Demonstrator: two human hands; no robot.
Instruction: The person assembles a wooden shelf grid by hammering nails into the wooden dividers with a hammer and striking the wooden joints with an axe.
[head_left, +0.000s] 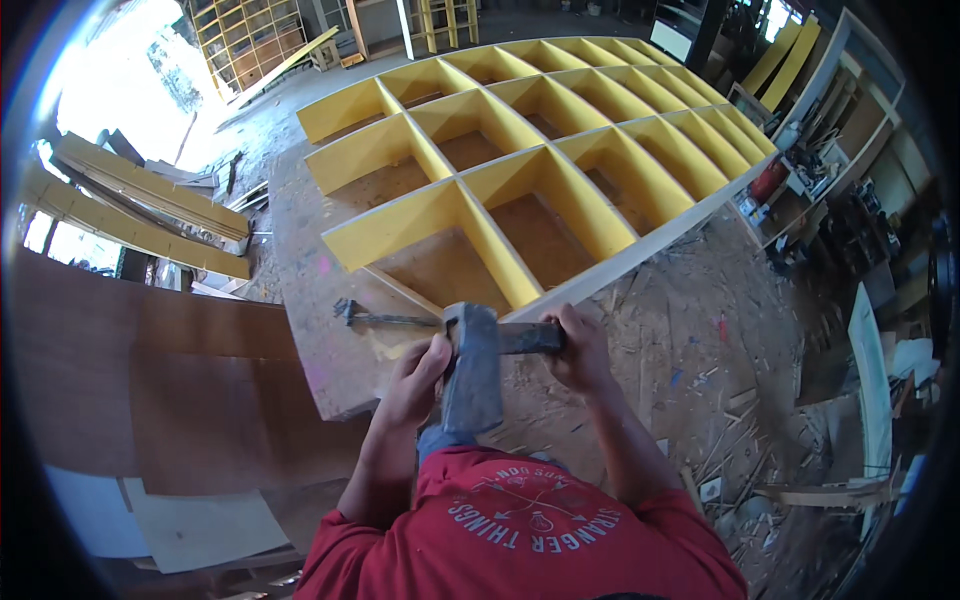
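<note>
Gripped the mallet (472, 385) at lower centre — by its crosswise handle (528, 338) in closed right hand (580, 350), by its left edge in curled left hand (412, 378).

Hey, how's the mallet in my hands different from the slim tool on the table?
The mallet is held between your left hand and right hand, while the slim tool lies on the table. The mallet's head is a bulky gray block; the slim tool's is small and dark. Both have a straight shaft.
</note>
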